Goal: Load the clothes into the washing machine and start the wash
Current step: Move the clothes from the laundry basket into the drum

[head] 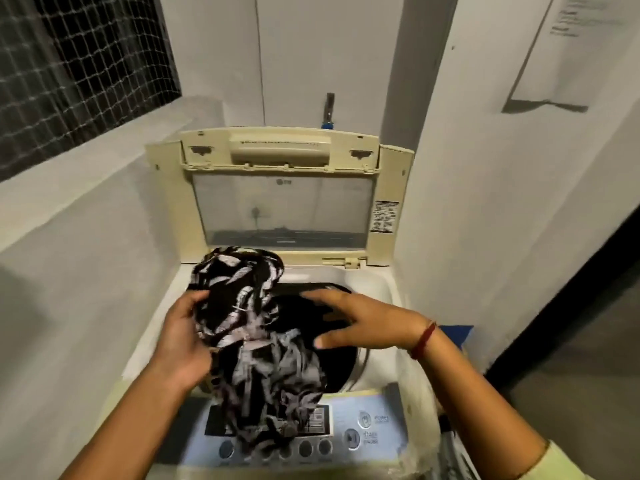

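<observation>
**A:** Where is the garment?

**B:** The black-and-white patterned garment [249, 334] is bunched in the person's left hand [183, 337], whose fingers curl round the cloth. Part of the bundle rises above those fingers. The rest hangs below the hand, trailing over the near rim of the washing machine [381, 285] and covering part of the control panel [353, 403].

**A:** And the other hand?

**B:** The right hand [363, 323] grasps nothing. Its fingers are spread and relaxed, palm down, over the dark opening of the drum [298, 320], just to the right of the garment. The thumb points toward the cloth. The picture is too blurred there to tell whether the two touch.

**A:** Is anything inside the drum?

**B:** Under the right hand it is only dark, so that cannot be told.

**A:** Is the machine open?

**B:** Yes. The lid [284, 209] stands upright beyond both hands, with its clear window facing the person.

**A:** What else is there?

**B:** A red bracelet [424, 339] circles the right wrist, and a pale sleeve [561, 459] shows further up that arm. A tap [329, 105] sits on the wall beyond the lid. A netted window [69, 64] lies well to the left of the left hand and higher up.
</observation>
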